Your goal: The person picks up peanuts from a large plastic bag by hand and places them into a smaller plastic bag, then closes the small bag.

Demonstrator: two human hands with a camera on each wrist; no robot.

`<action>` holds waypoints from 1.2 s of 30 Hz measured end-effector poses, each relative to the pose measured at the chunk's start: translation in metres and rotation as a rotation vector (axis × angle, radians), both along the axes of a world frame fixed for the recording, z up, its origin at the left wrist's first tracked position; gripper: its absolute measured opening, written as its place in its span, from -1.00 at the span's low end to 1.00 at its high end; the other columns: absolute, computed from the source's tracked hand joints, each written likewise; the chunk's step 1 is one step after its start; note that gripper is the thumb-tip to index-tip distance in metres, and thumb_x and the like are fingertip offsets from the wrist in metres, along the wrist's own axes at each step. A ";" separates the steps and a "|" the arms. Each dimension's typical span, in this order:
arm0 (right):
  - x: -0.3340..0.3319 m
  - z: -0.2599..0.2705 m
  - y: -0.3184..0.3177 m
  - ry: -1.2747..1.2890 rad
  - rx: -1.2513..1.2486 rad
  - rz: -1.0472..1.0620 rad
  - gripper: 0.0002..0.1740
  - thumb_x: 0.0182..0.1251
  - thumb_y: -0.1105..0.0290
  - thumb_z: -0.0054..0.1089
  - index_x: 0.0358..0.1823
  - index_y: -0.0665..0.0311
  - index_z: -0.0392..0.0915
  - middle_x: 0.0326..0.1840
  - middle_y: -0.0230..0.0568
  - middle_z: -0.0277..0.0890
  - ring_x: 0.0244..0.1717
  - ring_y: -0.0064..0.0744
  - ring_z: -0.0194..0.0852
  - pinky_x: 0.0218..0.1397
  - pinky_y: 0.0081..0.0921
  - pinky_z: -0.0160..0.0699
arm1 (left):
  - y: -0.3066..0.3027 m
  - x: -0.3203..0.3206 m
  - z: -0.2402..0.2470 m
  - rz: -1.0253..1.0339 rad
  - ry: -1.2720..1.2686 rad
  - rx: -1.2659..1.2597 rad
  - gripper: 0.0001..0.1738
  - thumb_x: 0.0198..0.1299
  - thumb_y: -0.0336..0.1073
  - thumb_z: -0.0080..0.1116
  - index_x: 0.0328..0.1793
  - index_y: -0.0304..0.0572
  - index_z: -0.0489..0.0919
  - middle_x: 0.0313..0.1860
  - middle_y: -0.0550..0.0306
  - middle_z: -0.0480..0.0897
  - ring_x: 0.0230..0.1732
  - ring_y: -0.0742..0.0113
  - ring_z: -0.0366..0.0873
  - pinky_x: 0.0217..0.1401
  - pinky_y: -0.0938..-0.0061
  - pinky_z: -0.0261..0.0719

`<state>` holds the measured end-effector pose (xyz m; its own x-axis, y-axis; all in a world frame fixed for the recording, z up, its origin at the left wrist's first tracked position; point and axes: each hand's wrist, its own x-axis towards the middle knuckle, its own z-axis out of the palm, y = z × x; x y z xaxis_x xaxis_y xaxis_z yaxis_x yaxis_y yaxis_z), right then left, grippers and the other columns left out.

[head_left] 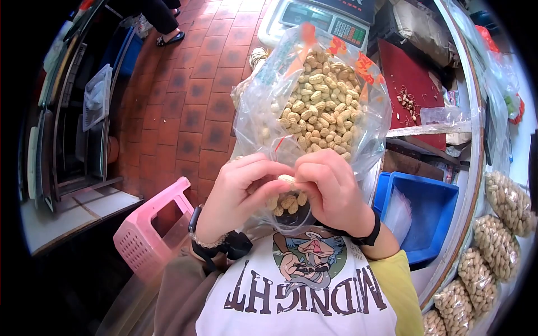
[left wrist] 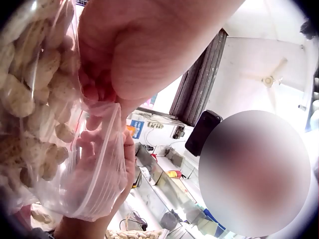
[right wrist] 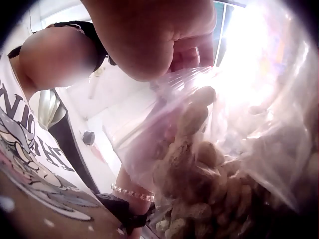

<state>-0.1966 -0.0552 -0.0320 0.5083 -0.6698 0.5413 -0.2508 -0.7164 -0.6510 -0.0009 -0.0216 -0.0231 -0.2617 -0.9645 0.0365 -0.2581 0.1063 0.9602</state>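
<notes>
Because the left hand (head_left: pixel 241 187) and right hand (head_left: pixel 339 193) pinch the plastic bag (left wrist: pixel 104 181) between narrowed fingers, its edge wants holding taut, peanuts (head_left: pixel 289 203) kept below.

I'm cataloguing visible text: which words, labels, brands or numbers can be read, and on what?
"MIDNIGHT": white shirt, upside down; smaller lettering illegible.
Large plastic bag: red characters, too crumpled to read.
Scale: keypad markings too small.
Dark panel: letters cut off.
Blue wall sign: too small.
</notes>
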 end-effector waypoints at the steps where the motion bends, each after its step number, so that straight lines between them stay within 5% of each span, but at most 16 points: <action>1: 0.001 -0.001 0.001 -0.009 0.004 0.005 -0.71 0.06 0.61 0.28 -0.19 0.28 0.43 -0.25 -0.17 0.47 -0.31 -0.13 0.49 -0.24 -0.31 0.47 | -0.001 -0.001 0.002 0.003 0.001 -0.012 -0.88 0.15 -0.47 0.29 -0.19 -0.33 0.65 -0.44 0.10 0.52 -0.46 0.37 0.45 -0.41 0.50 0.37; 12: -0.002 -0.002 -0.002 -0.083 0.057 -0.040 -0.68 0.10 0.71 0.23 -0.14 0.31 0.40 -0.26 -0.10 0.44 -0.25 -0.06 0.47 -0.18 -0.28 0.48 | -0.003 0.001 0.000 -0.073 -0.023 -0.104 -0.88 0.22 -0.42 0.27 -0.20 -0.34 0.64 -0.47 0.09 0.51 -0.53 0.35 0.50 -0.46 0.50 0.39; 18: -0.022 0.001 -0.010 -0.107 0.067 -0.185 -0.75 0.20 0.70 0.22 -0.15 0.32 0.42 -0.28 -0.09 0.47 -0.27 -0.08 0.48 -0.17 -0.31 0.49 | 0.000 0.001 0.005 -0.040 0.050 0.088 -0.89 0.22 -0.47 0.18 -0.19 -0.35 0.67 -0.41 0.13 0.59 -0.41 0.41 0.49 -0.37 0.53 0.38; 22: -0.034 0.004 -0.018 -0.005 0.146 -0.316 -0.78 0.16 0.69 0.24 -0.17 0.34 0.53 -0.13 -0.06 0.55 -0.12 -0.11 0.55 -0.06 -0.34 0.53 | 0.000 0.001 0.005 -0.022 0.089 0.124 -0.87 0.24 -0.45 0.15 -0.20 -0.35 0.68 -0.40 0.14 0.60 -0.39 0.43 0.49 -0.34 0.55 0.37; 26: -0.039 0.010 -0.031 0.180 -0.092 -0.442 -0.61 0.06 0.70 0.25 -0.03 0.30 0.59 0.01 -0.06 0.58 0.02 -0.04 0.53 0.08 -0.22 0.51 | -0.001 0.002 0.002 -0.025 0.104 0.121 -0.85 0.23 -0.45 0.14 -0.18 -0.34 0.69 -0.38 0.14 0.60 -0.33 0.45 0.49 -0.27 0.56 0.37; 29: -0.039 0.020 -0.023 0.115 -0.031 -0.298 -0.67 0.06 0.63 0.32 -0.09 0.27 0.62 -0.03 -0.15 0.59 -0.04 -0.07 0.53 0.03 -0.26 0.49 | -0.002 0.004 0.000 -0.075 0.102 0.053 -0.87 0.27 -0.45 0.20 -0.13 -0.35 0.66 -0.34 0.12 0.59 -0.31 0.45 0.58 -0.30 0.58 0.50; 31: -0.035 0.030 -0.015 0.123 0.025 0.023 -0.71 0.02 0.55 0.39 -0.16 0.23 0.65 -0.13 -0.27 0.60 -0.14 -0.19 0.54 -0.06 -0.34 0.46 | -0.002 0.002 -0.001 -0.065 0.117 0.063 -0.87 0.26 -0.45 0.21 -0.13 -0.35 0.66 -0.34 0.12 0.59 -0.31 0.46 0.58 -0.30 0.59 0.51; 36: -0.020 0.024 -0.007 0.081 -0.008 0.098 -0.76 0.01 0.48 0.42 -0.23 0.19 0.65 -0.26 -0.39 0.59 -0.29 -0.35 0.52 -0.19 -0.41 0.39 | -0.001 0.004 -0.003 -0.065 0.083 0.073 -0.88 0.24 -0.46 0.24 -0.14 -0.36 0.66 -0.34 0.12 0.58 -0.35 0.51 0.59 -0.34 0.61 0.53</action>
